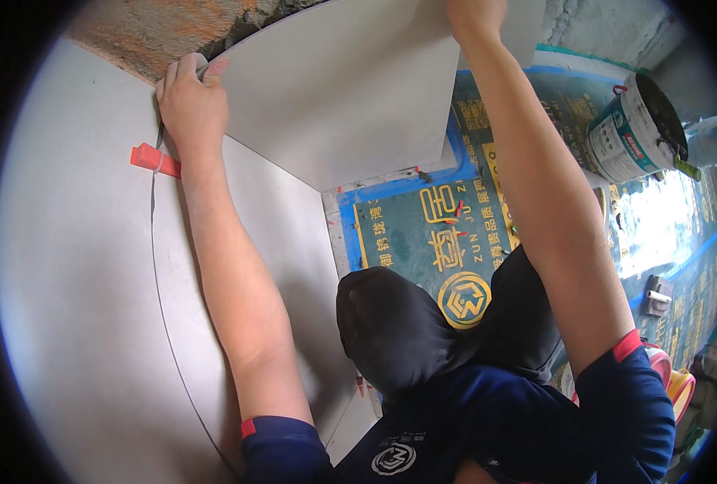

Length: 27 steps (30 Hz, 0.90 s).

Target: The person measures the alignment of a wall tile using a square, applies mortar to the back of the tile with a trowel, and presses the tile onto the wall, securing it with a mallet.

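A large light-grey wall tile (350, 97) stands upright in front of me, its upper left corner at a rough brown wall. My left hand (191, 103) is closed over that corner, with the fingers hooked over the top edge and the thumb lying along it. At the tile's upper right edge is my right hand (475, 14); the top of the picture cuts it off and its fingers are hidden. Along my left arm stretch more large grey tiles (84, 258), parted by a dark seam. A red plastic wedge (157, 160) sits across this seam below my left hand.
Green protective sheeting (399, 230) with yellow print and blue tape (391, 190) covers the floor. A white and teal bucket (623, 143) stands at the right. Farther down lies a small grey block-shaped tool (658, 297). Several red bits (455, 222) are scattered between my knees and the tile.
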Available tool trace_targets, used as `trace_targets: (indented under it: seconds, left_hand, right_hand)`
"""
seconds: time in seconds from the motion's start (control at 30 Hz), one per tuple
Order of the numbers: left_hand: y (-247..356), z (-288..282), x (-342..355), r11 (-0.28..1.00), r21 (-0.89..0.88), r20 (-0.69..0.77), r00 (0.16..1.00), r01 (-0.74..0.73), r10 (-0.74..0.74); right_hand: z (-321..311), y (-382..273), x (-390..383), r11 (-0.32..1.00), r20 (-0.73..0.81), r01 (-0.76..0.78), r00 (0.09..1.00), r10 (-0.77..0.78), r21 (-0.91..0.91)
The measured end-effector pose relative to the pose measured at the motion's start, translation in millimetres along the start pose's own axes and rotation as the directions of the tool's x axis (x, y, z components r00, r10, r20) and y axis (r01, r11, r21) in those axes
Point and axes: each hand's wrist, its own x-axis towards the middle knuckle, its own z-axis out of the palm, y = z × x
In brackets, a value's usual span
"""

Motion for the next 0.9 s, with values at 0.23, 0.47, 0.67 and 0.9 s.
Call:
trace_targets:
  seconds: [0.23,0.47,0.67,0.9]
  left_hand:
    - [-3.9,1.2,2.0,0.998,-0.015,-0.029,0.998,-0.054,0.054]
    - [-1.6,-0.4,-2.7,0.999,0.010,-0.049,0.998,-0.037,0.038]
    - [-0.8,-5.6,-2.3,0.999,-0.030,-0.004,1.000,-0.023,0.023]
    - [24.0,-26.7,-17.4,0.992,-0.070,0.026,0.994,0.108,-0.107]
  right_hand:
    - [10.0,8.7,8.0,0.999,-0.043,-0.036,0.998,0.037,0.020]
    - [7.6,4.7,3.6,0.989,-0.031,-0.081,0.996,0.086,0.122]
    - [11.9,6.3,8.0,0.987,-0.017,-0.048,0.999,0.051,0.156]
    - [9.7,6.3,10.8,0.988,-0.055,-0.105,0.992,0.112,0.116]
